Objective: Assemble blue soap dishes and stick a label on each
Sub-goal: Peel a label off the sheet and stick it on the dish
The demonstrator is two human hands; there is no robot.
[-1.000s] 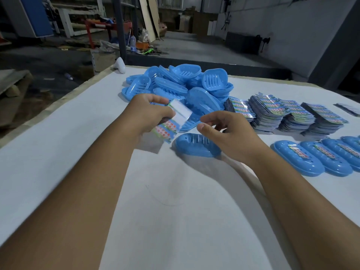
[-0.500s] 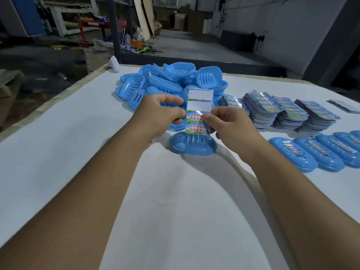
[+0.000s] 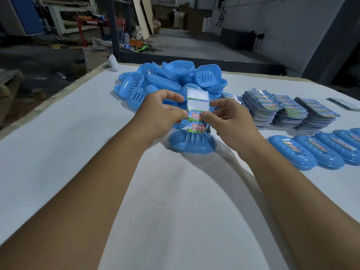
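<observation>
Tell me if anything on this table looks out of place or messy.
Nothing looks damaged or spilled. The unassembled dish parts lie in a loose, jumbled heap, unlike the neat row of labelled dishes on the right. The label sheet held by both hands has two blank slots on top.

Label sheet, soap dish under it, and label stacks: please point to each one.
label sheet (image 3: 197, 103), head view, blank upper part
soap dish (image 3: 191, 146), head view, slotted top
label stacks (image 3: 288, 112), head view, middle stack
</observation>
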